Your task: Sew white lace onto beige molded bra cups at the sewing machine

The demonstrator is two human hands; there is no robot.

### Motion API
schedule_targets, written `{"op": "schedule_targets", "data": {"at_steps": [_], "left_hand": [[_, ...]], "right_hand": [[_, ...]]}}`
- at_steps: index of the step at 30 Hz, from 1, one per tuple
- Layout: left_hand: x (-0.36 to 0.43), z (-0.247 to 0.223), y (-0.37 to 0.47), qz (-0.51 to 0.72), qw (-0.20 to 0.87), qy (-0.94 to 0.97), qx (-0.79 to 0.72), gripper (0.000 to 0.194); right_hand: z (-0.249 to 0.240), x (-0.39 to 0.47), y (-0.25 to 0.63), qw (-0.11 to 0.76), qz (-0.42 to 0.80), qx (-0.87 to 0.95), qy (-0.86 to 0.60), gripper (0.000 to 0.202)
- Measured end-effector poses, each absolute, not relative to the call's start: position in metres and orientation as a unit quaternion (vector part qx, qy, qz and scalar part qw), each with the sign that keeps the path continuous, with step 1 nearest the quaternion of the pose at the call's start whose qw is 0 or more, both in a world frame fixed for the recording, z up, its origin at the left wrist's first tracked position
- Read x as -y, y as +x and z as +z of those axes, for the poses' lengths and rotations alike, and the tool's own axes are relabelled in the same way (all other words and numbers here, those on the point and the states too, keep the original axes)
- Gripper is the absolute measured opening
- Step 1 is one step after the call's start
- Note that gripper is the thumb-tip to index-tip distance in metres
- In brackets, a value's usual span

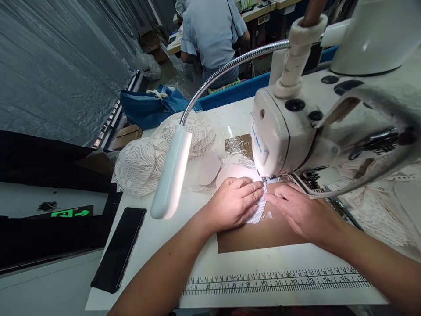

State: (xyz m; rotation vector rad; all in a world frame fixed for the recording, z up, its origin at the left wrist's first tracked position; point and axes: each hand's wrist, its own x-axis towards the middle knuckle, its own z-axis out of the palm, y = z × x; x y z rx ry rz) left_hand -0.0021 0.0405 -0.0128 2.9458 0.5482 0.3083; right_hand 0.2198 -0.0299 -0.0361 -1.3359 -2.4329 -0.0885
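A white lace piece (258, 214) lies under the needle area of a white sewing machine (271, 131), on a brown sheet (243, 240). My left hand (235, 202) lies flat over the lace, its fingers stretched toward the presser foot (265, 180). From the other side my right hand (297, 208) reaches in, its index fingertip at the lace's right edge and its other fingers curled; the thumb is mostly hidden. A smooth pale cup-shaped piece (230, 172) joins the lace behind my left hand.
Several lace cups (138, 164) are heaped at the back left. A lamp (171, 175) on a bendy metal neck hangs over the table's left part. A black phone (119, 250) lies at the left edge, a printed ruler (276, 283) along the front. More lace (381, 210) lies right. Beyond sits a person (210, 35).
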Motion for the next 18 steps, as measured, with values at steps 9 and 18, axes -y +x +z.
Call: {"op": "schedule_targets", "data": {"at_steps": [9,18], "left_hand": [[-0.04,-0.014,0.002,0.094,0.079,0.966,-0.227,0.046],[-0.036,-0.015,-0.004,0.118,0.105,0.966,-0.206,0.038]], "right_hand": [[-0.032,0.025,0.216,0.152,-0.084,0.838,-0.518,0.04],[-0.038,0.032,0.23,0.165,0.011,0.881,-0.443,0.045]]}}
